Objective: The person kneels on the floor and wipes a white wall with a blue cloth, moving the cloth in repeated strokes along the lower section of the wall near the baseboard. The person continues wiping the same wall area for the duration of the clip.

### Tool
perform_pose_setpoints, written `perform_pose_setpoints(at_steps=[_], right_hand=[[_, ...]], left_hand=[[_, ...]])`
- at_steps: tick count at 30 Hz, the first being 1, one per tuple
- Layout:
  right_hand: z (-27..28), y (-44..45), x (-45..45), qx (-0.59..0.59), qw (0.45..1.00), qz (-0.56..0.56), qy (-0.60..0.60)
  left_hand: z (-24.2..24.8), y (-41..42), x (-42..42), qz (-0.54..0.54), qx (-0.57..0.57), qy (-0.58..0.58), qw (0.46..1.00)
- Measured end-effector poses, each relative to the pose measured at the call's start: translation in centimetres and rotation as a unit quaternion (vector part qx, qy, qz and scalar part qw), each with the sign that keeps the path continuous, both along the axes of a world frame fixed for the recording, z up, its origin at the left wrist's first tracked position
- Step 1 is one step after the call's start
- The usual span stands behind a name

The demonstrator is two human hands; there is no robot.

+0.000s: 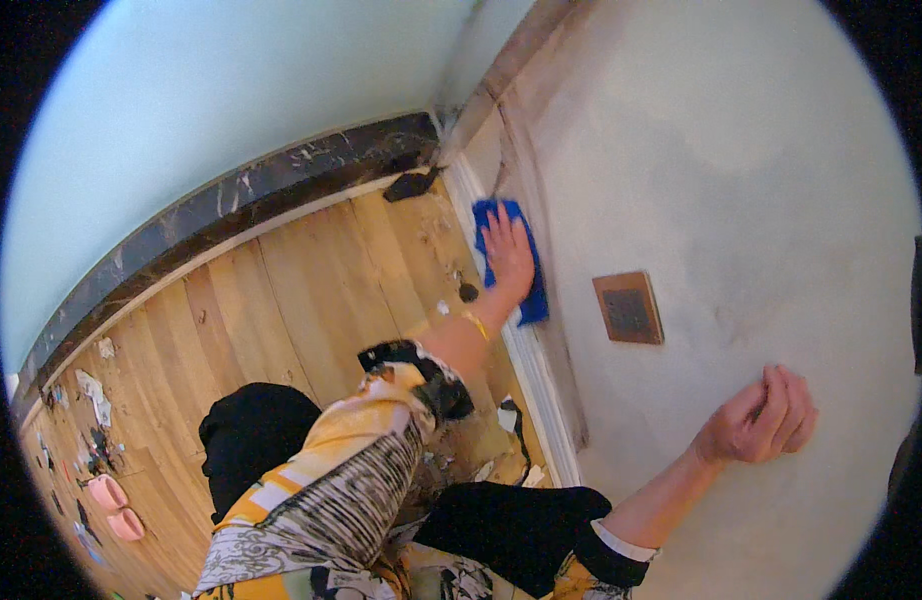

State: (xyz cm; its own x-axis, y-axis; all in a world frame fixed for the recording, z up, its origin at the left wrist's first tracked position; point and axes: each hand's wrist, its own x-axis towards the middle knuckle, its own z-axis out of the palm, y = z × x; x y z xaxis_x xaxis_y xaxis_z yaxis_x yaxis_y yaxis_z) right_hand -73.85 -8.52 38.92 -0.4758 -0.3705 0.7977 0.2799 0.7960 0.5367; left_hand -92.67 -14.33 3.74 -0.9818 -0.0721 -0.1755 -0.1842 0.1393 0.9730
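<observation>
My left hand (510, 251) presses a blue cloth (534, 304) flat against the foot of the wall, just above the white baseboard (532, 367). Its fingers lie stretched over the cloth, and a yellow band circles the wrist. Dark smudges run along the wall around the cloth. My right hand (765, 416) is at the pale wall (768, 225), fingers curled in, with nothing visible in them. Whether it touches the wall is hard to tell. Between the two hands, a brown-framed wall plate (628, 307) with a dark centre is set in the wall.
Dark marble-patterned skirting (236, 187) meets the wall in a corner, with a black item (411, 185) lying there. Scraps and dirt litter the wood floor (318, 277). Pink slip-on shoes (116, 506) sit at left. A black strap (521, 442) lies by the baseboard near my knee.
</observation>
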Motion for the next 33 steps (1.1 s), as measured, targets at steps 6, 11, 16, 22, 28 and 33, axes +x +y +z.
perform_pose_setpoints(at_steps=[6,11,16,22,28,33], right_hand=[[-0.4,0.1,-0.6,0.02,1.0,-0.017,0.008],[-0.1,0.6,-0.3,0.016,1.0,-0.009,0.001],[0.2,-0.1,-0.9,0.001,1.0,0.018,0.002],[-0.1,-0.3,-0.7,-0.01,1.0,-0.001,-0.004],[-0.8,-0.1,-0.2,-0.043,0.999,0.0,-0.026],[-1.2,-0.3,0.2,-0.058,0.998,-0.007,-0.033]], left_hand=[[0.0,-2.6,-6.7,0.004,0.028,0.062,0.998],[1.1,-0.9,-0.8,-0.012,0.036,0.002,0.999],[-4.3,1.7,9.7,-0.036,0.003,0.03,0.999],[2.6,2.9,17.1,-0.061,0.128,-0.19,0.972],[7.7,0.8,12.0,-0.036,0.319,-0.282,0.904],[11.7,-1.0,7.0,-0.046,0.284,-0.11,0.952]])
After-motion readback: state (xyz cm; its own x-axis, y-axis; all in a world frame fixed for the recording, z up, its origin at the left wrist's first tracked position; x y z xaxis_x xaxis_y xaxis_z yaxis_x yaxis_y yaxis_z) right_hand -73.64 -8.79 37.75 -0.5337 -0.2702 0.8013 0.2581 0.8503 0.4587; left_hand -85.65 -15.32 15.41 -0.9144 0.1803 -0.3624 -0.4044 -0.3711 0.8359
